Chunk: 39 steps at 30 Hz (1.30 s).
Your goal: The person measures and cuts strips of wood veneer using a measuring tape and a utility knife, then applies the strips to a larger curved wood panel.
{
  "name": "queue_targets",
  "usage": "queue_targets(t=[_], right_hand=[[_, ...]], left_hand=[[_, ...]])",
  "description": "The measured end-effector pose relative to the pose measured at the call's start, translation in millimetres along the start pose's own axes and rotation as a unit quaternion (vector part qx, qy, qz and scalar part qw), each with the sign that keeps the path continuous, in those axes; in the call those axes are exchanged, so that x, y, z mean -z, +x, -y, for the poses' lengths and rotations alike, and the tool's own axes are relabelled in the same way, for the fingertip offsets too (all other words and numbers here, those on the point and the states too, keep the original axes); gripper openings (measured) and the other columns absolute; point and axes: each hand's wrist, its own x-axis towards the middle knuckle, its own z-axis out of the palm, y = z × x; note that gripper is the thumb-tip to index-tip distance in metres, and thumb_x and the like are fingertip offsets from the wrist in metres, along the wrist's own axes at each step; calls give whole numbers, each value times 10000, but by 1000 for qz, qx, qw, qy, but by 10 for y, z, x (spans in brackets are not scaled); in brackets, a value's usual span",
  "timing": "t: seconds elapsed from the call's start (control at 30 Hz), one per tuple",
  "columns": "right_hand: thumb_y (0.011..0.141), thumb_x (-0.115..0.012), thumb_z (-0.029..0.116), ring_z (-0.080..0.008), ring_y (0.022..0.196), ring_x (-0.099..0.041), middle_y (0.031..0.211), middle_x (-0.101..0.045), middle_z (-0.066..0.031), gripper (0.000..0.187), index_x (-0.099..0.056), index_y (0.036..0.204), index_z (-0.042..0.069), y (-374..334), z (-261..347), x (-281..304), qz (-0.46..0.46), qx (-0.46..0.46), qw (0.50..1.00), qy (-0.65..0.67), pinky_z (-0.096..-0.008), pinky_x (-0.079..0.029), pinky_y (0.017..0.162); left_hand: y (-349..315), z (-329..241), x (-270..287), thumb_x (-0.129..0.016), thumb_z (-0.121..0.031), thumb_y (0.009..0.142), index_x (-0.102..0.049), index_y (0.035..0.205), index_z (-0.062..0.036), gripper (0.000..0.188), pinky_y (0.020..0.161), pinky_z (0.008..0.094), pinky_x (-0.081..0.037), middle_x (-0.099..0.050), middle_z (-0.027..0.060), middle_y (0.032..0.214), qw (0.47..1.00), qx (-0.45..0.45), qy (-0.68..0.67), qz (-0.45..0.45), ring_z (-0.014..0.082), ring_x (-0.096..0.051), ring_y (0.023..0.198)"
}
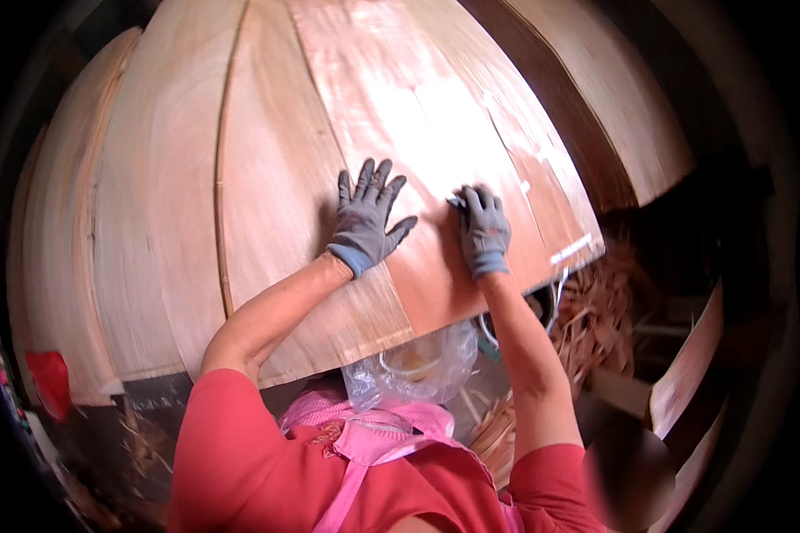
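Thin reddish-brown wood sheet (440, 289): long axis running outward; left hand (366, 224) spread flat across left edge; right hand (484, 226) curled upon it, grip unclear.

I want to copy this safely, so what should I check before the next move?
1. Left hand gloved: ok.
2. Left hand flat on the wood sheets: ok, spread wide.
3. Right hand gloved: ok.
4. Firm grip on the small pale thing by the right hand: cannot tell.
5. Plastic bag off the sheets: ok, below their near edge.
6. Wood scraps tidied: not ok, heaped lower right.
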Motion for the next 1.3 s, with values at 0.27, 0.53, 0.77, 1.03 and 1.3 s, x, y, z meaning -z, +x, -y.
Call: queue_targets(t=[0.27, 0.53, 0.77, 1.03, 1.3], right_hand=[[931, -610, 166, -329, 1042, -598, 1130, -605, -106, 144, -643, 1065, 126, 50, 101, 43, -1, 22, 1000, 8, -422, -511, 838], [930, -605, 164, -339, 1038, -595, 1153, -600, -112, 174, -641, 1097, 130, 29, 83, 51, 29, 8, 999, 20, -423, -503, 850], [885, -622, 123, -334, 1026, -589, 1135, -600, -98, 203, -632, 1087, 149, 95, 90, 48, 8, 6, 1000, 22, -417, -507, 832], [879, -625, 109, -344, 1050, -586, 1179, -598, -113, 220, -632, 1098, 126, 90, 90, 50, 22, 0, 999, 28, -417, -503, 860], [914, -606, 99, -350, 1082, -577, 1171, -599, -136, 212, -643, 1122, 93, 101, 199, 103, 49, -9, 998, 24, -418, -486, 910]], left_hand=[[721, 901, -64, -589, -510, 880, -670, 1197, -126, 505, 1109, 617, -176, -426, 120, 1493, 974, 225, 25, -8, 350, -314, 1397], [838, 771, -161, -603, -342, 882, -583, 1298, -145, 461, 1117, 631, -208, -483, 96, 1458, 956, 227, -161, -94, 282, -359, 1401], [881, 1073, -126, -536, -380, 916, -502, 1382, -150, 521, 1137, 680, -113, -368, 101, 1546, 960, 272, 60, 29, 344, -285, 1436], [1034, 846, -28, -555, -392, 946, -581, 1336, -184, 443, 1125, 571, -257, -542, 135, 1389, 951, 254, -140, -106, 306, -404, 1369], [1541, 523, 47, -669, -231, 847, -413, 1477, -147, 685, 893, 434, -533, -702, 177, 1084, 905, 270, -303, -125, 330, -683, 971]])
